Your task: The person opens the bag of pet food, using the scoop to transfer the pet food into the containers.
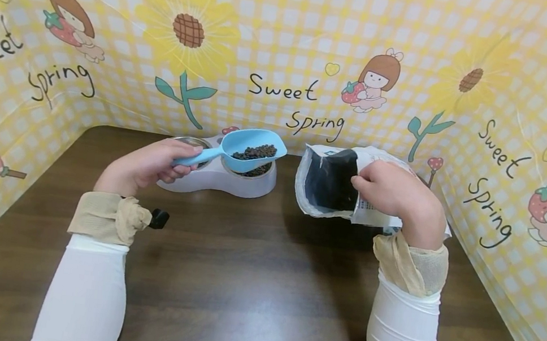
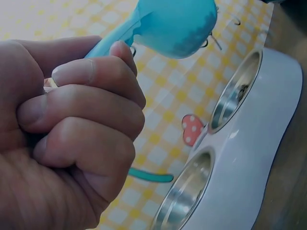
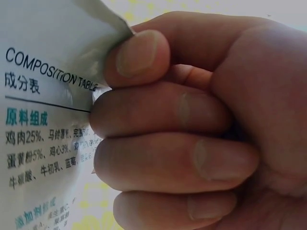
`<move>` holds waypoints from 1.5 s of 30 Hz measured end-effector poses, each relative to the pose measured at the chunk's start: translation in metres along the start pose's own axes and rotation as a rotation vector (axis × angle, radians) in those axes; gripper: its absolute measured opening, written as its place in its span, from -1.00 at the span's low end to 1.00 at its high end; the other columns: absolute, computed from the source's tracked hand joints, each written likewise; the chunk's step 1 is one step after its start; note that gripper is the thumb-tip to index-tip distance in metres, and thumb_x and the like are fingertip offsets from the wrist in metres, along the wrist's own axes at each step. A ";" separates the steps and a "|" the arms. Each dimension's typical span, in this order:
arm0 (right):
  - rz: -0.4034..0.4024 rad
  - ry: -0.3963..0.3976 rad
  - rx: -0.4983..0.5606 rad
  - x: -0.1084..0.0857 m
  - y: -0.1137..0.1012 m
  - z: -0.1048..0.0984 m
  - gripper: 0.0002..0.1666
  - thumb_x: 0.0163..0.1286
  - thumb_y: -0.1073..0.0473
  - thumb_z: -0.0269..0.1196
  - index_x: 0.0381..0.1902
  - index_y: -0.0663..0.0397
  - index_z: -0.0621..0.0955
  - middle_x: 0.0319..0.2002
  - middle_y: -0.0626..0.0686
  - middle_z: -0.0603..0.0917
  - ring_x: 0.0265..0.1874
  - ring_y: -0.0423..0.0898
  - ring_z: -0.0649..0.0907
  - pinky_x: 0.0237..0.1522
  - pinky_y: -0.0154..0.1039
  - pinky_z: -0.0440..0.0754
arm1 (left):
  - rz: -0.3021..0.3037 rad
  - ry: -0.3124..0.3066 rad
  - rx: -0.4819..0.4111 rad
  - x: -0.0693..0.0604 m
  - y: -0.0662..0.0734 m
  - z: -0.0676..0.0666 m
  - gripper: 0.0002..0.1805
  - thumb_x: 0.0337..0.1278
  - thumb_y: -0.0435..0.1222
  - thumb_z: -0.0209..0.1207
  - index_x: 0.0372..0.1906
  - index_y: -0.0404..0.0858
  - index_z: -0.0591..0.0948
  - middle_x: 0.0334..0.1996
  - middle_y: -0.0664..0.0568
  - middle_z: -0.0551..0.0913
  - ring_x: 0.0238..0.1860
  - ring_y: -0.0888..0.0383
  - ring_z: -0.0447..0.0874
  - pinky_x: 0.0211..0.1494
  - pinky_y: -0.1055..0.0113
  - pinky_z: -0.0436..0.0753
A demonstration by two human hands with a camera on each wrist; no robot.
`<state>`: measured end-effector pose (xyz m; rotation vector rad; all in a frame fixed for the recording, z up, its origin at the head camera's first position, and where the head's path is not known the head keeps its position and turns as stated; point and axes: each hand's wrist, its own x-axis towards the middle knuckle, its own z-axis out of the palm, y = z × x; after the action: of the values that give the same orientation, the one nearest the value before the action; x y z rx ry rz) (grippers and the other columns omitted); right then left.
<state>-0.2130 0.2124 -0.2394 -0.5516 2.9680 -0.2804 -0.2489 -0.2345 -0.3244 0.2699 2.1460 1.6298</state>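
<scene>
My left hand (image 1: 155,160) grips the handle of a light-blue scoop (image 1: 252,136), which carries dark brown kibble (image 1: 257,152). The scoop is held above the right bowl of a white double pet bowl (image 1: 233,184); some kibble also lies in that bowl. In the left wrist view the fingers curl round the scoop's handle (image 2: 112,40), and both metal bowls show beyond. My right hand (image 1: 399,193) pinches the edge of a white food bag (image 1: 402,221), whose mouth gapes toward the left with a dark inside. Printed text on the bag (image 3: 45,115) fills the left of the right wrist view.
The brown wooden table (image 1: 242,257) runs toward me under both arms. A yellow checked cloth (image 1: 280,35) with printed flowers and figures walls off the back and both sides. The bag stands to the right of the double bowl, close to the back cloth.
</scene>
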 end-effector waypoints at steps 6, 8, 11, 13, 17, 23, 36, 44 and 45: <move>-0.003 0.000 0.000 0.000 0.001 0.001 -0.42 0.67 0.03 0.04 -0.68 -0.05 0.45 -0.65 -0.09 0.33 -0.58 -0.06 0.43 -0.41 -0.17 0.37 | -0.013 0.032 0.011 -0.007 -0.009 -0.017 -0.56 0.79 -0.01 -0.09 -0.30 -0.11 0.58 -0.61 0.27 0.36 -0.63 0.36 0.14 -0.50 0.48 0.19; -0.003 -0.004 0.002 0.000 0.000 0.001 -0.42 0.67 0.02 0.04 -0.66 -0.05 0.46 -0.64 -0.09 0.34 -0.58 -0.06 0.43 -0.41 -0.17 0.37 | -0.013 0.039 0.010 -0.010 -0.013 -0.022 -0.58 0.80 -0.01 -0.10 -0.28 -0.09 0.56 -0.60 0.27 0.37 -0.62 0.37 0.14 -0.51 0.49 0.19; -0.003 -0.004 0.000 0.000 0.000 0.001 -0.42 0.68 0.01 0.04 -0.66 -0.05 0.46 -0.64 -0.09 0.34 -0.58 -0.06 0.43 -0.41 -0.17 0.37 | -0.018 0.058 0.009 -0.014 -0.017 -0.030 -0.58 0.80 -0.03 -0.11 -0.27 -0.07 0.57 -0.59 0.27 0.40 -0.62 0.37 0.16 -0.51 0.49 0.19; -0.001 -0.004 0.000 0.000 0.000 0.000 -0.42 0.68 0.01 0.04 -0.66 -0.05 0.46 -0.64 -0.09 0.34 -0.57 -0.06 0.44 -0.41 -0.17 0.37 | -0.022 0.070 0.009 -0.016 -0.020 -0.035 -0.57 0.80 -0.02 -0.11 -0.27 -0.06 0.60 -0.59 0.28 0.40 -0.62 0.38 0.16 -0.51 0.48 0.17; 0.005 -0.007 -0.001 -0.001 -0.001 0.000 -0.41 0.68 0.01 0.05 -0.66 -0.05 0.46 -0.64 -0.09 0.34 -0.57 -0.06 0.43 -0.41 -0.17 0.37 | -0.031 0.098 0.014 -0.022 -0.024 -0.044 -0.53 0.80 0.01 -0.11 -0.30 -0.08 0.62 -0.60 0.28 0.39 -0.61 0.36 0.15 -0.49 0.39 0.07; -0.005 -0.003 -0.015 0.000 -0.001 -0.001 -0.41 0.67 0.01 0.04 -0.68 -0.08 0.43 -0.65 -0.10 0.32 -0.59 -0.08 0.42 -0.42 -0.18 0.36 | -0.065 0.153 0.034 -0.032 -0.028 -0.053 -0.46 0.78 0.07 -0.12 -0.41 -0.04 0.62 -0.64 0.29 0.38 -0.64 0.37 0.18 -0.48 0.34 0.07; -0.012 -0.004 -0.011 0.000 0.001 0.000 -0.41 0.68 0.01 0.05 -0.68 -0.08 0.42 -0.66 -0.11 0.32 -0.60 -0.08 0.42 -0.42 -0.18 0.36 | -0.081 0.192 0.010 -0.045 -0.040 -0.072 -0.43 0.80 0.05 -0.16 -0.41 -0.02 0.65 -0.64 0.30 0.40 -0.62 0.36 0.19 -0.43 0.22 -0.01; -0.020 0.001 -0.010 0.000 0.000 0.000 -0.40 0.67 0.02 0.05 -0.69 -0.08 0.41 -0.66 -0.11 0.31 -0.60 -0.08 0.41 -0.42 -0.18 0.36 | -0.115 0.229 0.053 -0.053 -0.046 -0.079 -0.43 0.80 0.06 -0.18 -0.43 0.01 0.63 -0.64 0.31 0.41 -0.63 0.36 0.18 -0.42 0.19 0.00; -0.021 0.001 -0.011 0.000 0.000 0.000 -0.40 0.67 0.02 0.05 -0.69 -0.08 0.41 -0.66 -0.11 0.31 -0.60 -0.08 0.41 -0.42 -0.18 0.36 | -0.118 0.232 0.060 -0.054 -0.046 -0.080 -0.43 0.80 0.06 -0.18 -0.43 0.01 0.62 -0.64 0.31 0.41 -0.63 0.37 0.19 -0.43 0.18 0.00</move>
<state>-0.2127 0.2127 -0.2395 -0.5845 2.9679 -0.2670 -0.2318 -0.3387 -0.3395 -0.0307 2.3354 1.5977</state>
